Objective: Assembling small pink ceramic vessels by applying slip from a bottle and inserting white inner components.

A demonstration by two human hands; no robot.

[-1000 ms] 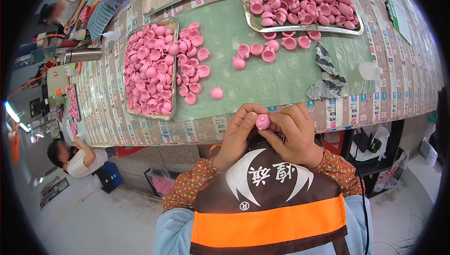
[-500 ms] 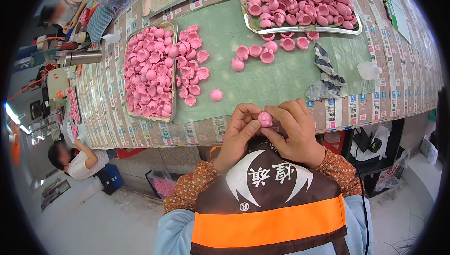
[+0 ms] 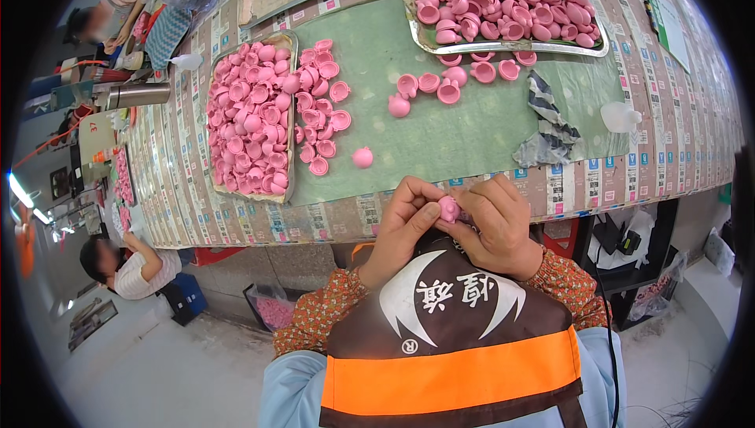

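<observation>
My left hand and my right hand meet just below the near edge of the workbench, both closed around one small pink rounded piece that I pinch between my thumbs and fingertips; my left thumb presses on its left side while the curled fingers of my right hand wrap it from the right. The piece sits between the two hands, above my brown and orange apron and clear of the green mat that covers the middle of the bench. On that mat, near my hands, a single pink ball-shaped piece lies alone, and a loose scatter of pink cup-shaped shells spreads beside a long tray heaped with more of the same shells. Farther back a wide metal tray holds another heap of pink shells, with a few more shells lying on the mat just in front of its rim. To the right of these, a crumpled striped grey cloth rests on the mat, and a small clear plastic bottle lies just beside it. Off to my left, well below the bench, another person in a white shirt sits on the floor.
</observation>
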